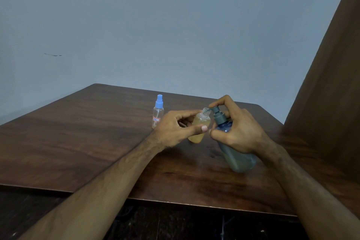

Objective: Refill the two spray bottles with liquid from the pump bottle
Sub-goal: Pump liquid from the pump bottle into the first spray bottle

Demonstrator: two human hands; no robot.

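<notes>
The left hand [178,127] is curled round a small clear spray bottle [199,129] with its cap off, thumb along the near side and fingers wrapped behind it. This open spray bottle is held tilted, its bare threaded neck leaning toward the right, and it is largely full of a yellowish liquid. Its lower end is close over the bench [81,142]; whether it touches the wood cannot be told.

The right hand [236,130] grips the pump bottle [238,159] round its shoulder, thumb curled across the near side just under the collar. The forefinger arches up and over, with its tip resting on the top of the grey pump head [216,112]. The pump's spout points left and meets the open neck of the bottle in the left hand; the two bottles are touching or all but touching there. The pump bottle is a translucent blue-grey, leaning away from the camera, with its base toward the near edge of the bench; whether the base rests on the wood is not clear.

Just left of the left hand, farther back, the second spray bottle [158,112] stands upright on the bench, apart from both hands. It is clear, wears a blue spray cap, bears a small white label with a red border, and looks empty or nearly so.

The bench is dark brown wood with rounded corners. Behind it is a plain blue-grey wall [155,25], and a brown wooden panel [335,84] rises along the right side.
</notes>
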